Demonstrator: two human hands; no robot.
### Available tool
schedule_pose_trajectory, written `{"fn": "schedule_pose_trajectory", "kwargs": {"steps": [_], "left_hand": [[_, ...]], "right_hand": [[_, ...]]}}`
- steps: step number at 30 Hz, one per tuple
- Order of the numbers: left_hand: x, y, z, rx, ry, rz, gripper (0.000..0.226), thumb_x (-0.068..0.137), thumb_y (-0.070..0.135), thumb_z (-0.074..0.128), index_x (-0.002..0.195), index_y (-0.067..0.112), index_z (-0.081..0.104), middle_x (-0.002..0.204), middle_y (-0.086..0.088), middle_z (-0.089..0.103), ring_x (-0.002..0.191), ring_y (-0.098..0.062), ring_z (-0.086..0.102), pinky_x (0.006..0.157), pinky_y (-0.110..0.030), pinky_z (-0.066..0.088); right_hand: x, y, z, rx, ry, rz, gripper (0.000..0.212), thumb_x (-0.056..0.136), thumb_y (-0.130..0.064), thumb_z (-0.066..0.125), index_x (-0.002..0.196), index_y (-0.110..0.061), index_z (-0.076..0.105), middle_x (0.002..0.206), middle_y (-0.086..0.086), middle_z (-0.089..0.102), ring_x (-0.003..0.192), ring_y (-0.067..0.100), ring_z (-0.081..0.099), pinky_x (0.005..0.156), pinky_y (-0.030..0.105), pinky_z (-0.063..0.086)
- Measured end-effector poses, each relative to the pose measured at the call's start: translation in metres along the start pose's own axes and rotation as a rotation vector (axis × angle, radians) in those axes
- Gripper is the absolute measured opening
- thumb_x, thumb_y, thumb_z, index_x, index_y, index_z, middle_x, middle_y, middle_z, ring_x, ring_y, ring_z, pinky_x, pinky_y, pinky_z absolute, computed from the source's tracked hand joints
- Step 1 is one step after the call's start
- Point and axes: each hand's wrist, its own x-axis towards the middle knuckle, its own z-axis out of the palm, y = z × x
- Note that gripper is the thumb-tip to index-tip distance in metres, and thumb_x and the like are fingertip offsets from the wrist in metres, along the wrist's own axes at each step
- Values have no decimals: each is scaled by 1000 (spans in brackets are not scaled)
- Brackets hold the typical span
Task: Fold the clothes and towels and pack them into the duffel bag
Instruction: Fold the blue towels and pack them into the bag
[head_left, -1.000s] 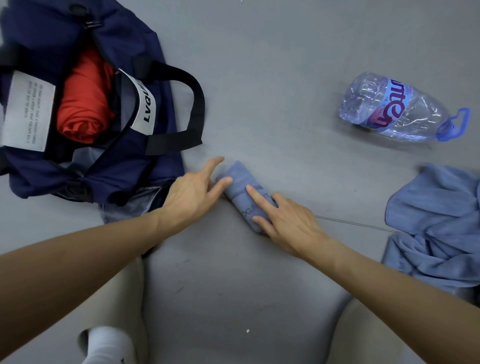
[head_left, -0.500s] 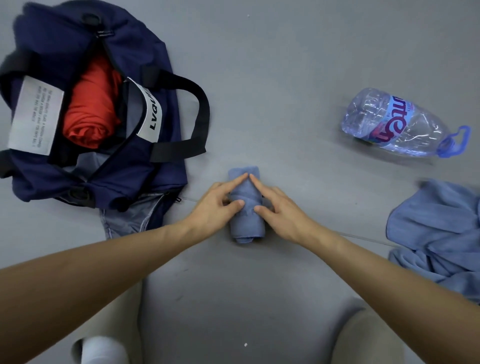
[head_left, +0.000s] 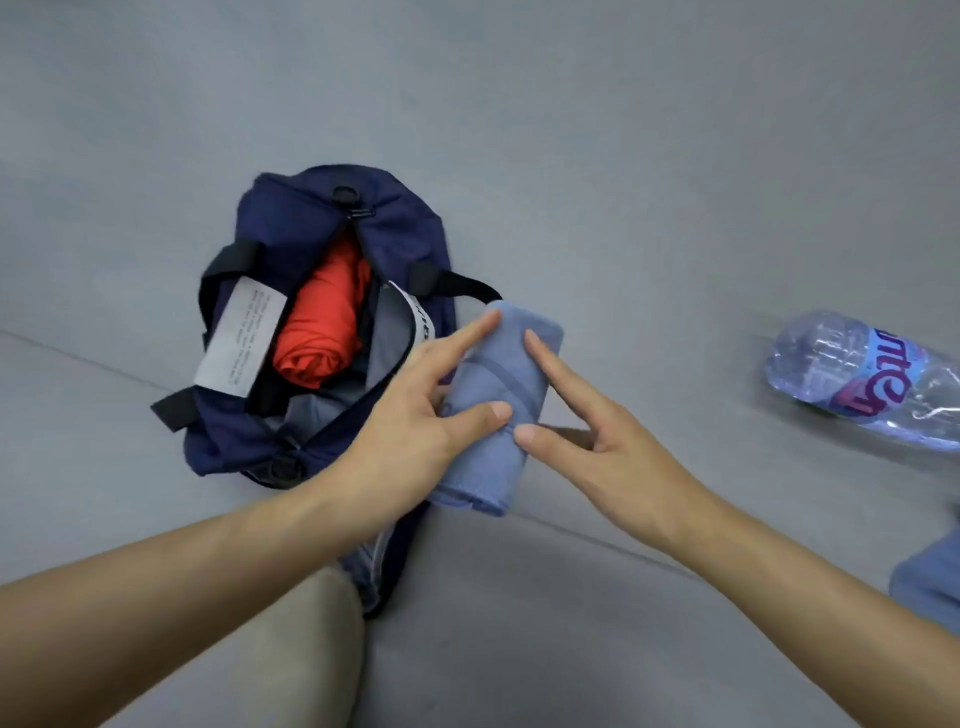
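Grip: left hand (head_left: 410, 441) clamps rolled towel (head_left: 498, 374) | right hand (head_left: 608, 447) presses opposite side, straight-fingered

L grip (head_left: 410, 434) pinches towel (head_left: 501, 376), R grip (head_left: 613, 457) touches

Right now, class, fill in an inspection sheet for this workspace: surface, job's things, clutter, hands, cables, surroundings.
Surface: grey floor with a seam.
Job's things: navy duffel bag open, red garment inside; rolled blue towel beside it, unpacked; blue cloth at right edge.
Clutter: plastic bottle on its side.
Hands: left hand grips the towel; right hand presses it with straight fingers.
Cables: nothing seen.
Surroundings: beige trouser knee.
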Motion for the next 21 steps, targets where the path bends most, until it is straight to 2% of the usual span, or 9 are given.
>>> {"fn": "schedule_pose_trajectory", "kwargs": {"steps": [2,4,7,12,15,17,18,19,21], "left_hand": [[-9,9,-21,-49,17,19,70,91,0,69,144,41,49,146,4,50,118,-19,65,96,-43,56],[-14,16,-34,-95,20,27,70,93,1,66,146,41,46,147,4,52,122,-19,63,99,-43,55],[-10,15,-51,-127,58,38,65,97,4,61,148,39,43,144,6,57,123,-17,62,100,-39,54],[8,-9,-95,-156,183,2,58,97,13,64,146,40,48,140,4,60,124,-18,62,105,-42,50],[19,-22,-132,-125,253,-31,58,95,15,67,143,43,51,140,5,60,120,-16,64,104,-42,51],[26,-31,-154,-70,299,-41,58,95,15,67,142,44,51,138,9,60,117,-10,64,101,-34,52],[28,-36,-162,-46,318,-50,58,96,14,66,144,42,50,136,11,60,116,-6,64,99,-27,52],[30,-42,-169,-37,331,-61,59,96,13,65,145,40,48,133,15,60,114,-1,63,95,-20,51],[32,-53,-176,-39,344,-99,59,97,11,63,146,38,48,128,23,58,109,7,62,89,-11,49]], "right_hand": [[8,-28,13,80,-102,20,84,94,-13,66,147,-60,20,131,-43,50,108,11,70,99,32,53],[18,-51,24,55,-174,16,88,93,-6,65,144,-63,20,127,-33,59,102,15,72,89,23,55],[43,-67,36,12,-147,13,83,94,-2,62,145,-57,27,117,-14,70,99,12,72,79,12,52],[97,-67,73,-40,-88,7,70,96,-2,61,146,-46,39,105,-17,72,92,8,73,78,13,52],[123,-56,95,-212,-23,-40,58,98,-20,62,146,-46,42,115,-26,60,97,2,67,90,25,51],[135,-44,101,-573,36,-55,50,97,-41,57,143,-54,41,144,-16,48,126,13,52,107,38,42],[137,-38,103,-762,55,-31,47,97,-45,54,142,-54,42,157,-7,34,139,20,38,113,42,36],[136,-34,105,-892,77,-4,44,98,-45,52,141,-52,45,163,-2,22,144,25,29,115,45,32],[128,-24,110,-963,131,56,41,98,-43,51,140,-48,50,166,1,10,138,31,33,111,46,37]]}}
